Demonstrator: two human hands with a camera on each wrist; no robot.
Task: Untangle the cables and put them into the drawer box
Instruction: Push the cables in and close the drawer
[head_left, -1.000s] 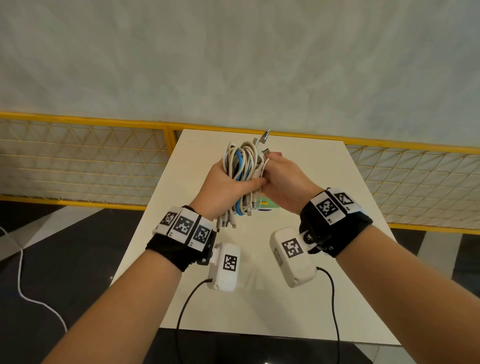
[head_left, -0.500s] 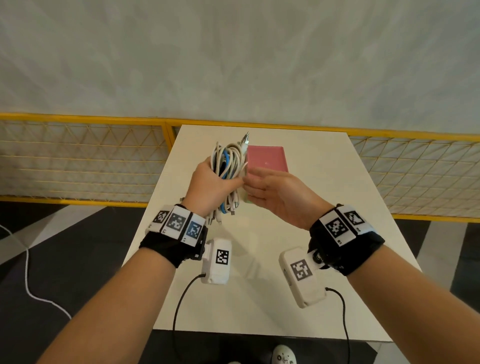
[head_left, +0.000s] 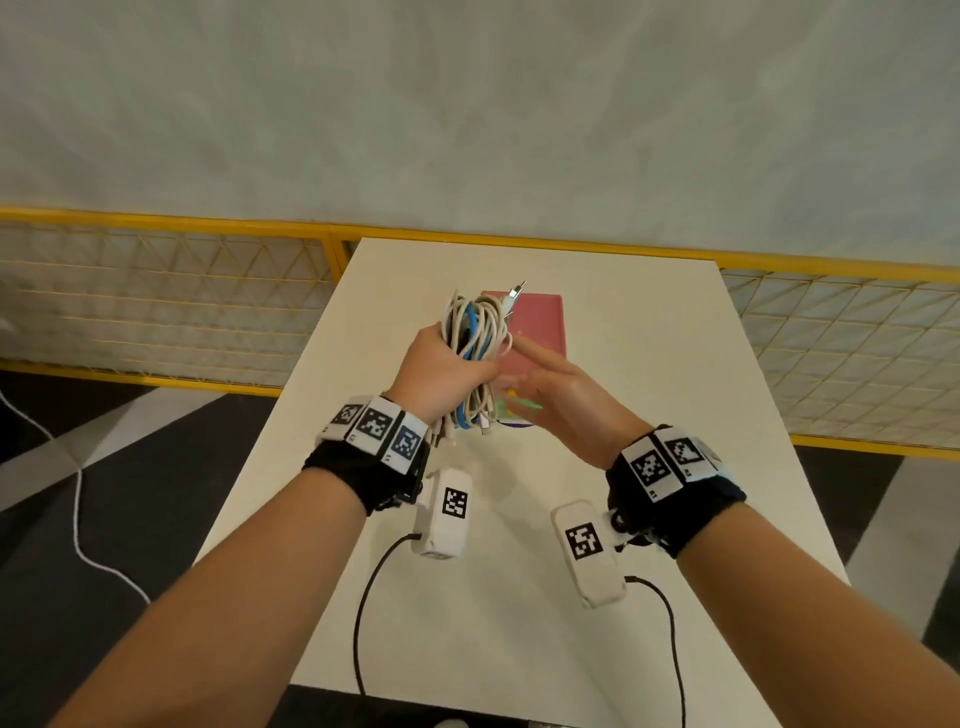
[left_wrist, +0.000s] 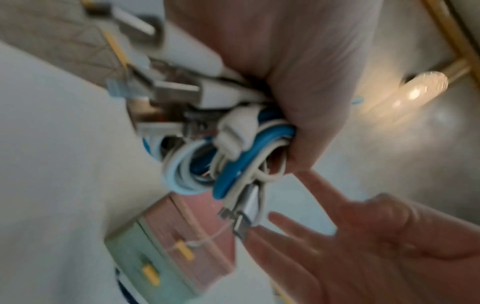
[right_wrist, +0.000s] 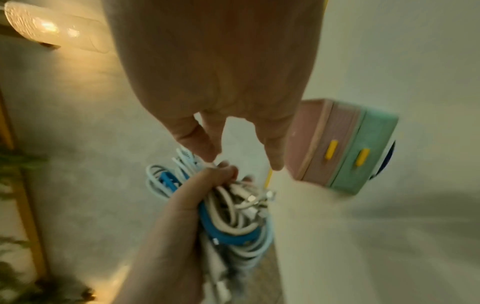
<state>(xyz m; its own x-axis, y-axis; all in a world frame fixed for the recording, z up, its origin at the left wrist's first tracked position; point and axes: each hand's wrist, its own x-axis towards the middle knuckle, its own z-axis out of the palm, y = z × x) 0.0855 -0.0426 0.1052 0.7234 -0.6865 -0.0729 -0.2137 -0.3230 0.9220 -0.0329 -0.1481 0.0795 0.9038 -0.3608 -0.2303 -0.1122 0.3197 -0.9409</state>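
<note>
Gripping the tangled bundle of cables (head_left: 475, 353) in a closed fist, the left hand (head_left: 441, 371) held it above the table (head_left: 649, 364). The right hand (head_left: 563, 397) hung just beside it, fingers straight, holding nothing. The drawer box (head_left: 540, 322) stood just beyond both hands.

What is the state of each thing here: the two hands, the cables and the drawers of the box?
left hand: grips the cable bundle, held above the table.
right hand: open, fingers straight, holds nothing, reaches beside the bundle.
cable bundle: tangled, white and blue cables together.
drawer box: stands on the table; pink and green drawers look closed.
</note>
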